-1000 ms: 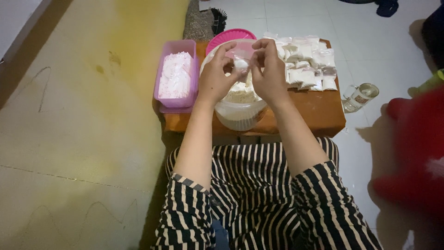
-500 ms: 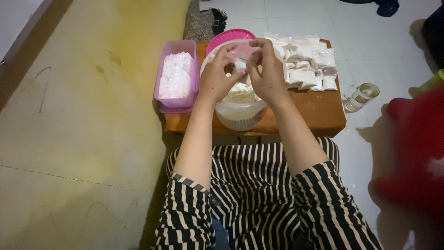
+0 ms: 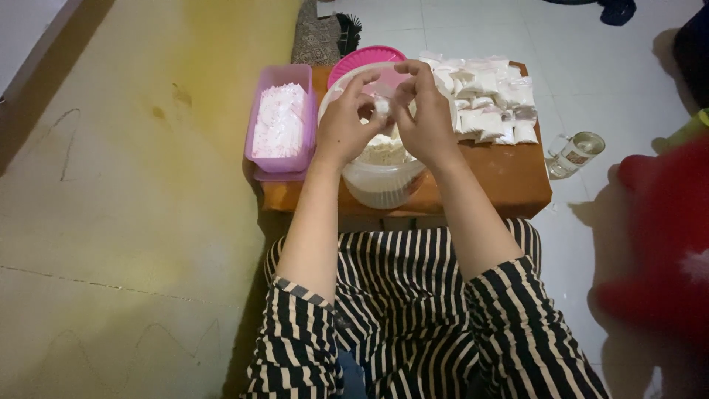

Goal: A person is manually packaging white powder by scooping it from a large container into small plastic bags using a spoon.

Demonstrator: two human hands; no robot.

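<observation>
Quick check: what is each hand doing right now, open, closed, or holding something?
Left hand: closed, fingertips pinching the small white packet over the white tub.
Right hand: closed, pinching the same packet from the other side.

Both forearms reach forward from striped sleeves pushed up near the elbows, bare from there to the wrists. The 2 hands meet in front of the body, raised and close together. The left hand (image 3: pixel 346 127) curls its fingers inward, thumb and fingertips pinched. The right hand (image 3: pixel 425 118) mirrors it, fingers bent over the top, fingertips almost touching the left's.
</observation>
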